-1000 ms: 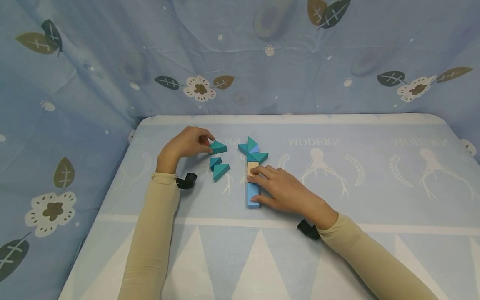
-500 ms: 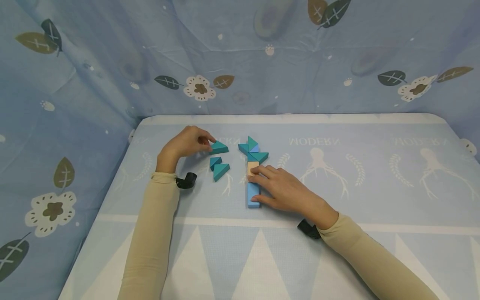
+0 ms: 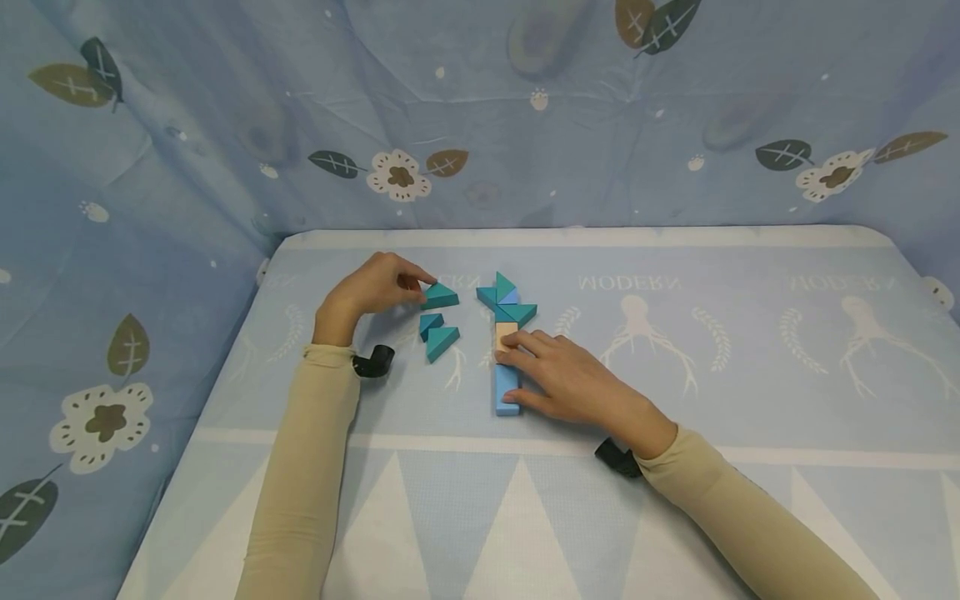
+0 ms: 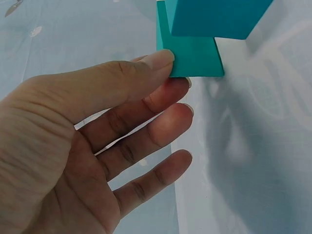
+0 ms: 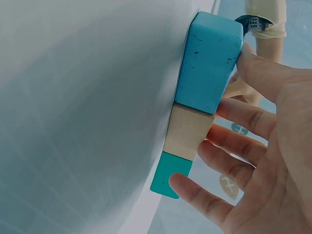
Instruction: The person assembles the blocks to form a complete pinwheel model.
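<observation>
My left hand [image 3: 378, 287] pinches a teal triangular block [image 3: 442, 295] between thumb and fingers, low over the table; in the left wrist view the thumb lies on that block's edge [image 4: 197, 58]. Just nearer lie two more teal triangular blocks, a small one [image 3: 431, 323] and a larger one [image 3: 441, 342]. To the right stands a line of blocks: a long blue block [image 3: 506, 383], a plain wooden block [image 3: 506, 331], then several teal triangles [image 3: 521, 314] and a lilac-blue one [image 3: 510, 297]. My right hand [image 3: 562, 379] rests on this line, fingers loosely extended along the blocks.
A pale blue patterned cloth covers the table [image 3: 735, 408]. Blue fabric [image 3: 480, 117] with leaves and flowers hangs behind and to the left. Dark wrist cameras [image 3: 373, 362] sit at both sleeves.
My left hand has shifted the pinched teal triangular block slightly to the right, toward the line of blocks. My right hand stays in place.
</observation>
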Available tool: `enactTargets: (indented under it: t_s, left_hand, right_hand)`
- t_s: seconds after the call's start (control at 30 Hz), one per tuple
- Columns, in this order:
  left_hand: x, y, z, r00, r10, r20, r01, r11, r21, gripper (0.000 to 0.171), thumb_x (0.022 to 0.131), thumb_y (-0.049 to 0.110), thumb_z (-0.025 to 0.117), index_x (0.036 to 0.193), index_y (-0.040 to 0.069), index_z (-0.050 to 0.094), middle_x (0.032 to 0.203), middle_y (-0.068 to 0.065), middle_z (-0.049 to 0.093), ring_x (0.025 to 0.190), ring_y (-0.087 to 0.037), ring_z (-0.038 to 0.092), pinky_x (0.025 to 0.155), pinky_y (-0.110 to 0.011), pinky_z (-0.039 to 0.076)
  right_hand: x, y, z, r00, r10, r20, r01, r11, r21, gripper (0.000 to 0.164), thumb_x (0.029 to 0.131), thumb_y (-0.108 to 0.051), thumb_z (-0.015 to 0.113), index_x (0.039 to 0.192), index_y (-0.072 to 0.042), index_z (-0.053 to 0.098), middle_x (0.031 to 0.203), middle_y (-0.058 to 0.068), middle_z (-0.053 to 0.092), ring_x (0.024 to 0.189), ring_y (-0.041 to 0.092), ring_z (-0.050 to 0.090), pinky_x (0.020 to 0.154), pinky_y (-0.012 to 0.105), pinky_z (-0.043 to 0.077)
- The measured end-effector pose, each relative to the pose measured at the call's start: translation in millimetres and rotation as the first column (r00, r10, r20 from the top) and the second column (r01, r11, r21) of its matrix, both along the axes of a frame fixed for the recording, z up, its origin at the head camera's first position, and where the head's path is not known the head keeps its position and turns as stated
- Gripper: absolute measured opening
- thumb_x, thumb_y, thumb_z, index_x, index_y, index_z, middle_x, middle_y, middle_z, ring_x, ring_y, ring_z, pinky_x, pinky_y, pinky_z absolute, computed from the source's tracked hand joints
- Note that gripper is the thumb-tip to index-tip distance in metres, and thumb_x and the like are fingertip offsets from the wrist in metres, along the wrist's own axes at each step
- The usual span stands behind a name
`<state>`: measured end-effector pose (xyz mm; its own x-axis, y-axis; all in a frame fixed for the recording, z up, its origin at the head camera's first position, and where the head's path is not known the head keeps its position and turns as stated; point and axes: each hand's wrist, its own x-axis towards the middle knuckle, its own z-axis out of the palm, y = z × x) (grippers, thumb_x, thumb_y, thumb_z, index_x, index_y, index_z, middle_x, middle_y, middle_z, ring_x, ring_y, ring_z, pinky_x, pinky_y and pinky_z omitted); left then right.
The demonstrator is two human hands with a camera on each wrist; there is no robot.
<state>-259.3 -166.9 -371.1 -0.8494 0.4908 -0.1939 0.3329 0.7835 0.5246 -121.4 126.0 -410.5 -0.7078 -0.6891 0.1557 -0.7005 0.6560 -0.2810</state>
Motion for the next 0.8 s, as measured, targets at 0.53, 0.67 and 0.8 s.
enactTargets:
  t_s: [0.53,0.67,0.8]
  left_hand:
    - [1.4,6.9,0.2,0.999,-0.035,0.014,0.035,0.999,-0.017,0.032,0.09,0.01,0.07,0.122,0.011,0.071,0.113,-0.014,0.071,0.095,-0.024,0.062,0.083,-0.04,0.05]
    - [0.4,7.4,-0.6,0.999,-0.036,0.017,0.036,0.999,-0.018,0.032,0.091,0.011,0.07,0.123,0.011,0.07,0.113,-0.014,0.071,0.094,-0.024,0.061,0.08,-0.038,0.049]
    - [0.4,9.5,-1.0,0.999,-0.037,0.019,0.037,0.999,-0.018,0.033,0.09,0.01,0.07,0.123,0.011,0.07,0.113,-0.014,0.071,0.092,-0.023,0.06,0.077,-0.036,0.048]
  right_hand:
    - [-0.7,0.2,-0.7,1.0,-0.001,-0.002,0.001,1.0,0.002,0.054,0.09,-0.046,0.067,0.134,-0.014,0.061,0.136,0.004,0.055,0.122,0.021,0.054,0.091,0.043,0.05]
    - [-0.8,0.0,-0.4,1.0,-0.002,0.0,0.002,1.0,0.004,0.054,0.091,-0.046,0.067,0.134,-0.014,0.06,0.136,0.004,0.055,0.123,0.021,0.054,0.092,0.044,0.05]
    - [-0.9,0.0,-0.5,1.0,-0.002,-0.001,0.002,1.0,0.002,0.053,0.09,-0.046,0.067,0.133,-0.014,0.061,0.136,0.004,0.055,0.123,0.021,0.054,0.091,0.044,0.05]
